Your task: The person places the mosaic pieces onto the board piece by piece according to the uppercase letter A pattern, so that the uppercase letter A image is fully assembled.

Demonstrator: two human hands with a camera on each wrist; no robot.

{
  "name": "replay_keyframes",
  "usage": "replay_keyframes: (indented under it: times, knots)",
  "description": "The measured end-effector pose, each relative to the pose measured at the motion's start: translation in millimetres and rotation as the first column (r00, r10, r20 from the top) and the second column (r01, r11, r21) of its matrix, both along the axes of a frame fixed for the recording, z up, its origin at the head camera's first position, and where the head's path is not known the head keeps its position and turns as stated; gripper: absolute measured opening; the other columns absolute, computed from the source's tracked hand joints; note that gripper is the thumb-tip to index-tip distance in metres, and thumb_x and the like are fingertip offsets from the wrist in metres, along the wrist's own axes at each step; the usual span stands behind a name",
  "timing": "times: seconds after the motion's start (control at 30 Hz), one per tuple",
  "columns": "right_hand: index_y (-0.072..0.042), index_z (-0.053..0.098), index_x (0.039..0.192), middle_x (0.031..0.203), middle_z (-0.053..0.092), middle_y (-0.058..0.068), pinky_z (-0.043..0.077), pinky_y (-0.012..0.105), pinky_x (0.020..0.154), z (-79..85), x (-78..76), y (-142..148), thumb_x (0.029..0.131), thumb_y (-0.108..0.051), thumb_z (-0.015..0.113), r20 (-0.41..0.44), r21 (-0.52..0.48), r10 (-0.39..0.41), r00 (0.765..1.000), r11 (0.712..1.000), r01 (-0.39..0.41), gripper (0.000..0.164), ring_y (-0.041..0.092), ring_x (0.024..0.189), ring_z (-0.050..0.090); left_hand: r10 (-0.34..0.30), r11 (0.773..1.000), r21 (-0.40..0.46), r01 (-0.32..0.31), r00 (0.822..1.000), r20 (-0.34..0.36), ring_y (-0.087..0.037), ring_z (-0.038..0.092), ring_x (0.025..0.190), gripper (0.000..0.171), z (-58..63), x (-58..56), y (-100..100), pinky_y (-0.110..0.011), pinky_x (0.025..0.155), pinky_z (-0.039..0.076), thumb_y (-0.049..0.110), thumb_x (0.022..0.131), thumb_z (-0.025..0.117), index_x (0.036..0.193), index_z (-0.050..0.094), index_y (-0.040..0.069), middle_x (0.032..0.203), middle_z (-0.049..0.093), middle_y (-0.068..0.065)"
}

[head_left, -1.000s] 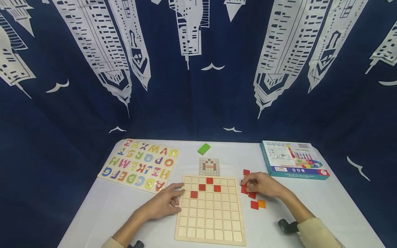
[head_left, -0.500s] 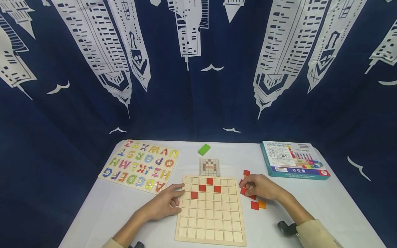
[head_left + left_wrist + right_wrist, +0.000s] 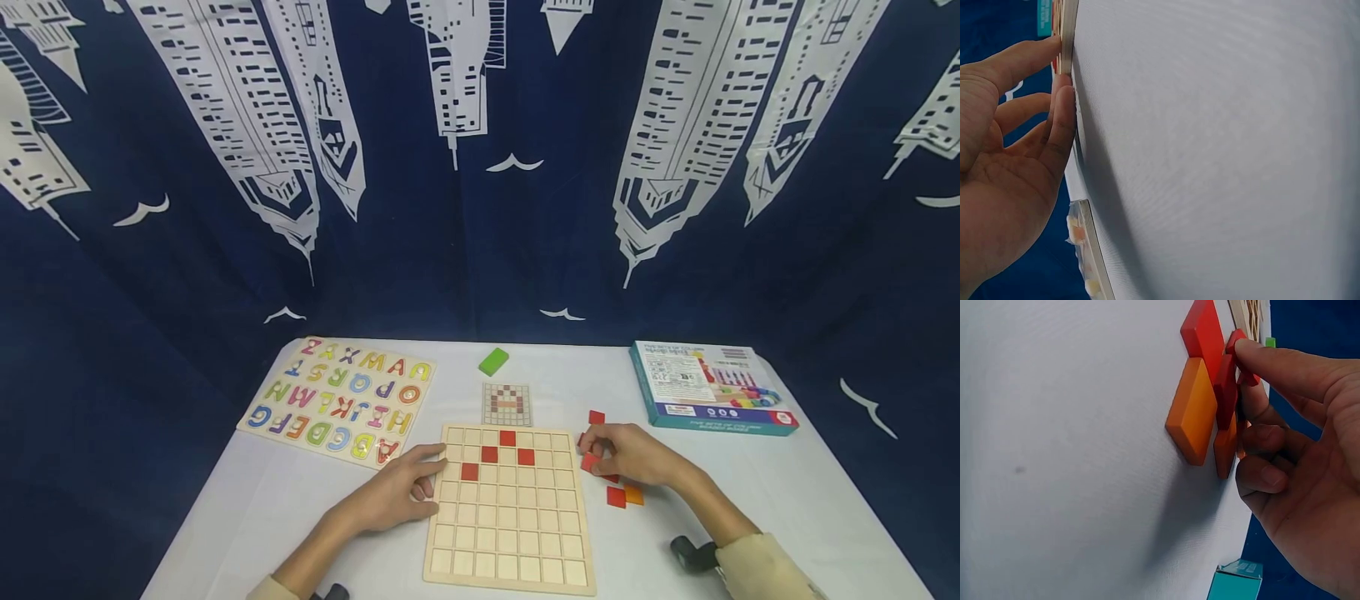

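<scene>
A light wooden grid board point(image 3: 517, 517) lies in the middle of the table in the head view, with several red tiles point(image 3: 507, 437) in its upper cells. My left hand point(image 3: 397, 492) rests at the board's left edge, fingers mostly extended and touching it. To the right of the board, my right hand point(image 3: 637, 454) pinches a red tile point(image 3: 588, 462) between thumb and index finger above a small group of loose tiles. Close by, the right wrist view shows an orange tile point(image 3: 1192, 415) and more red tiles point(image 3: 1205, 334) on the cloth; the hand hides part of the group.
Behind the board lies a small pattern card point(image 3: 506, 404), with a green block point(image 3: 493, 361) farther back. An alphabet board point(image 3: 337, 400) occupies the back left. At the back right is a teal-sided box point(image 3: 712, 387). A dark blue curtain point(image 3: 465, 250) hangs behind the table.
The right hand has shifted slightly, and the red tile at its thumb has moved a little to the left. My left hand and the grid board stay where they were.
</scene>
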State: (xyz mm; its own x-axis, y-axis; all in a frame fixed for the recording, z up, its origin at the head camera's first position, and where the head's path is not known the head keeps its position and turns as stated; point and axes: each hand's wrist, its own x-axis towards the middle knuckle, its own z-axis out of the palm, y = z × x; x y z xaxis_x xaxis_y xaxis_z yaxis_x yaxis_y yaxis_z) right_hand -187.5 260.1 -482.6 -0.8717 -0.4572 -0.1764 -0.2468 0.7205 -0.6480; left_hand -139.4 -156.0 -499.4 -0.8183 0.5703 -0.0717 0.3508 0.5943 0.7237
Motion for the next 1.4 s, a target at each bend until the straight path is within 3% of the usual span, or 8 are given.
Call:
replay_keyframes:
  times: [0.57, 0.87, 1.1, 1.4]
  knots:
    - [-0.015, 0.072, 0.105, 0.087, 0.065, -0.003, 0.051, 0.022, 0.069, -0.6, -1.1, 2.5, 0.091, -0.009, 0.069, 0.031, -0.091, 0.011, 0.999, 0.996, -0.008, 0.016, 0.017, 0.08, 0.06, -0.006, 1.0, 0.009, 0.006, 1.0, -0.016, 0.0, 0.06, 0.082, 0.065, 0.0, 0.7, -0.5, -0.019, 0.077, 0.053, 0.014, 0.085, 0.078, 0.142, 0.053, -0.004, 0.157, 0.037, -0.01]
    - [-0.012, 0.073, 0.107, 0.092, 0.065, 0.004, 0.055, 0.028, 0.072, 2.9, -1.4, 3.5, 0.093, -0.009, 0.066, 0.123, -0.174, -0.023, 0.992, 0.984, 0.045, 0.016, 0.02, 0.081, 0.064, 0.002, 1.0, -0.01, -0.002, 1.0, -0.013, 0.0, 0.059, 0.082, 0.065, 1.3, 0.7, 0.2, -0.019, 0.076, 0.053, 0.015, 0.085, 0.079, 0.142, 0.054, -0.004, 0.157, 0.038, -0.011]
    - [-0.007, 0.071, 0.111, 0.087, 0.065, 0.01, 0.051, 0.03, 0.055, 5.2, -0.6, 0.6, 0.094, -0.014, 0.067, 0.219, -0.238, -0.04, 0.975, 0.967, 0.093, 0.019, 0.023, 0.068, 0.06, -0.001, 1.0, -0.016, 0.001, 1.0, -0.011, 0.001, 0.06, 0.083, 0.065, 1.0, 0.3, -0.2, -0.019, 0.076, 0.053, 0.016, 0.085, 0.079, 0.142, 0.053, -0.003, 0.157, 0.038, -0.01]
    - [-0.004, 0.07, 0.113, 0.089, 0.066, 0.012, 0.054, 0.032, 0.055, 3.4, 1.0, -6.3, 0.094, -0.012, 0.066, 0.285, -0.292, -0.004, 0.958, 0.952, 0.091, 0.021, 0.026, 0.067, 0.064, -0.003, 1.0, -0.018, 0.003, 1.0, -0.001, 0.001, 0.059, 0.084, 0.066, 1.1, -0.6, -1.1, -0.019, 0.077, 0.052, 0.017, 0.085, 0.079, 0.143, 0.054, -0.002, 0.157, 0.037, -0.008]
